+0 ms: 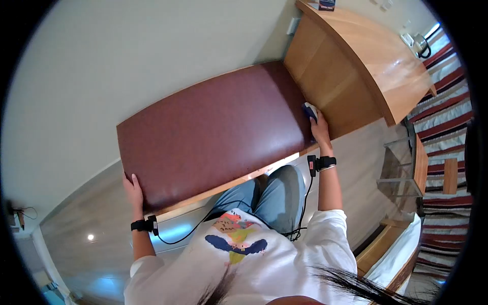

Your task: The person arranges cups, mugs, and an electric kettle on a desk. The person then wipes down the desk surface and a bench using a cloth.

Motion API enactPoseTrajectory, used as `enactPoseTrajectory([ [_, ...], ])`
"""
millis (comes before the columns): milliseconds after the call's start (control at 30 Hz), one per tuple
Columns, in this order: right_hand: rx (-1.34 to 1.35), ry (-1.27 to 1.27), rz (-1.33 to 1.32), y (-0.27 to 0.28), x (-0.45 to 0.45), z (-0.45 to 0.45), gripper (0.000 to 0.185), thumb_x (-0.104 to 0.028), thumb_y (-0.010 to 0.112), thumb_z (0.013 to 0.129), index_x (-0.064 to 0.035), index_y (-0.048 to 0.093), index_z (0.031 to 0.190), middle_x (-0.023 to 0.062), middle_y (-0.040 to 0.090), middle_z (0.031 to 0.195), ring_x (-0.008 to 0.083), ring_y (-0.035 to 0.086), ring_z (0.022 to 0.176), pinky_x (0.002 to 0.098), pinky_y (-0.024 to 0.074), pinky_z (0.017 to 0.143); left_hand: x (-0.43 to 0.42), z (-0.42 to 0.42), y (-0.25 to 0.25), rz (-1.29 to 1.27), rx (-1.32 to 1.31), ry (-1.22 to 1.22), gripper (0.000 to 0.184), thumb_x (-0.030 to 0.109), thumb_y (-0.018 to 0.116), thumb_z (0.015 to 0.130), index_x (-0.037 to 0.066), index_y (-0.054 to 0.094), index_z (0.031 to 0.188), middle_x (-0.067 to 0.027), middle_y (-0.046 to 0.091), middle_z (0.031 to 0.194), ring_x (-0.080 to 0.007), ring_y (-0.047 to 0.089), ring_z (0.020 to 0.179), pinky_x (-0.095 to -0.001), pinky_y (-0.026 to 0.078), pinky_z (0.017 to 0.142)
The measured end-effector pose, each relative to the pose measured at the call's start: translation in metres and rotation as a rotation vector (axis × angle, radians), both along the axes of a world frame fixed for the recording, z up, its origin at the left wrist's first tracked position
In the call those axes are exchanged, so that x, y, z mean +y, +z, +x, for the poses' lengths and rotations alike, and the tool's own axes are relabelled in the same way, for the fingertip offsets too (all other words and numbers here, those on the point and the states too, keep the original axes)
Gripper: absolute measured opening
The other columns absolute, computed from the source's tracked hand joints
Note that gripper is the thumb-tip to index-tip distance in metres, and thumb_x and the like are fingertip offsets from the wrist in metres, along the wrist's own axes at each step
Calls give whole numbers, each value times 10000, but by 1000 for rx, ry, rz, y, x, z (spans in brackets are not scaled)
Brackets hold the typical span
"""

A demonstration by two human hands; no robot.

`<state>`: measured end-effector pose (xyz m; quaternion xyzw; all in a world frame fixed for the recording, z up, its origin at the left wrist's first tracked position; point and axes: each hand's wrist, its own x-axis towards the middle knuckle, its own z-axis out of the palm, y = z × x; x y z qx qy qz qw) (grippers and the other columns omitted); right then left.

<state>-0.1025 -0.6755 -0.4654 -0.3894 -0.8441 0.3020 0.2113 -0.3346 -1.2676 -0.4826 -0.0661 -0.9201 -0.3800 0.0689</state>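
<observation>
On the bench [213, 132], right hand [319, 130] grasping a dark item [307, 111].
Likely light, best held by its sides; left hand [133, 192] unclenched.

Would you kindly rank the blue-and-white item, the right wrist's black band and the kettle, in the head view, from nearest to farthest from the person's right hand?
1. Blue-and-white item: in the right hand itself.
2. Black band: around the right wrist.
3. Kettle: at the upper right, by the wooden desk.
</observation>
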Motion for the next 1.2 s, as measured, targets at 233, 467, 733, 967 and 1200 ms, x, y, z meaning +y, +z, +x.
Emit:
enactPoseTrajectory([
  [233,-62,108,140,-1,40,-84,390,-127,480,832,1,410,1194,229,510,1118,359,483,1051,372,374,884,5,0,0,-252,105,92,512,333,384,893,-27,328,1253,-225,295,1316,-348,327,1193,-400,279,975],
  [467,-237,-36,64,12,48,-168,336,-132,475,815,-16,467,1129,229,520,1094,386,491,1018,427,389,860,14,15,24,-354,82,182,520,353,386,886,8,318,1268,-202,238,1354,-358,304,1204,-402,271,987],
  [733,-171,48,219,-14,11,-247,228,-121,461,788,32,531,942,253,576,901,412,557,858,468,439,740,9,10,15,-319,-20,164,522,311,424,869,21,294,1284,-190,234,1360,-356,310,1201,-401,297,974],
  [967,-18,618,532,-31,-234,-339,247,-63,480,720,31,531,942,230,560,885,378,537,840,465,396,772,9,12,15,-342,50,143,552,316,439,862,-13,284,1277,-200,255,1347,-368,341,1174,-414,320,949],
  [1200,85,829,371,-11,-399,-395,170,-58,439,734,-10,557,846,175,602,850,340,563,853,453,371,820,5,13,16,-291,5,166,590,356,444,854,12,257,1295,-147,274,1354,-342,343,1184,-406,307,960],
])
